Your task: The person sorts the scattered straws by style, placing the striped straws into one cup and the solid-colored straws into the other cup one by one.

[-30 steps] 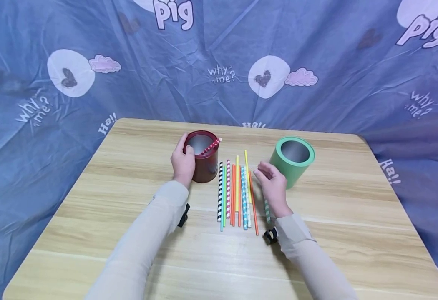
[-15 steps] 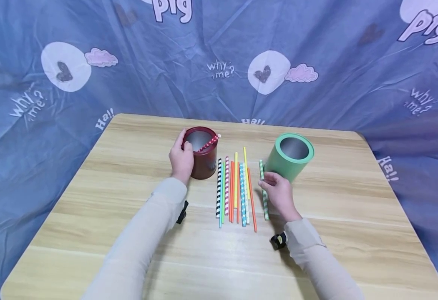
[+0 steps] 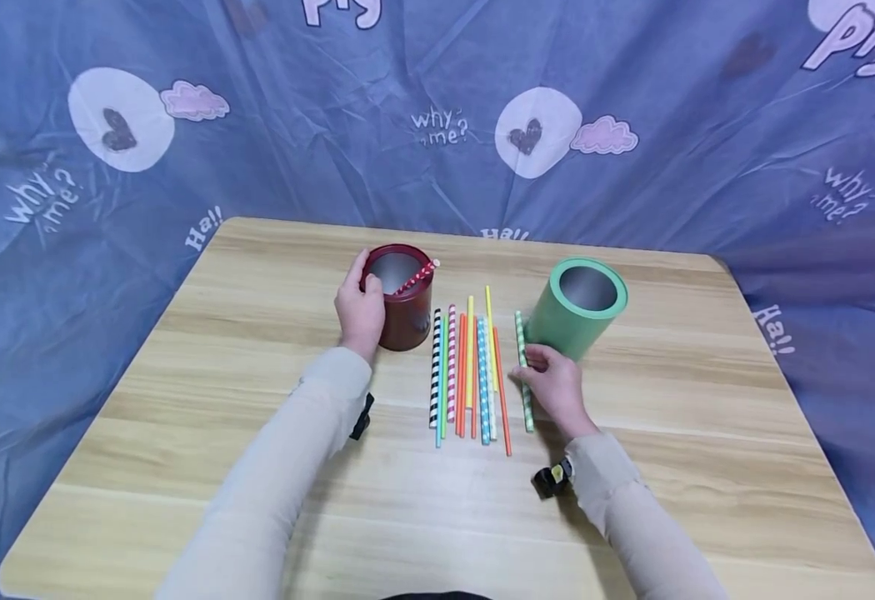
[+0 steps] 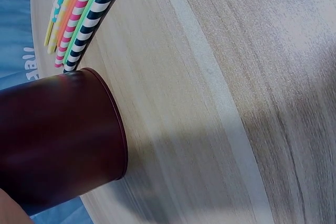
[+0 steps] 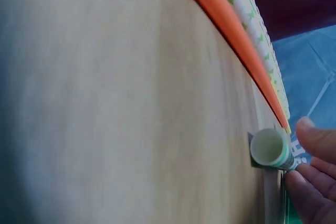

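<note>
My left hand (image 3: 360,315) grips the rim of a dark red can (image 3: 406,321), thumb at the mouth and fingers along the outer side. A red straw with white dots (image 3: 417,277) leans inside that can. My right hand (image 3: 556,387) is at a green-and-white striped straw (image 3: 521,333) lying on the table, its thumb on the left and its fingers on the right. In the right wrist view the thumb (image 5: 317,141) and fingers stand apart near the striped straw (image 5: 273,148); no firm hold shows. An upright green can (image 3: 568,321) stands just beyond this hand.
Between the cans several straws lie side by side on the wooden table (image 3: 257,350): a black-striped straw (image 3: 435,367), a blue dotted straw (image 3: 484,383), an orange straw (image 3: 502,400) and others. A blue printed cloth (image 3: 332,150) hangs behind the table.
My right hand has moved toward me from the green can's side to the green striped straw, uncovering more of it. The left hand keeps its grip on the red can. The head view has tilted slightly.
</note>
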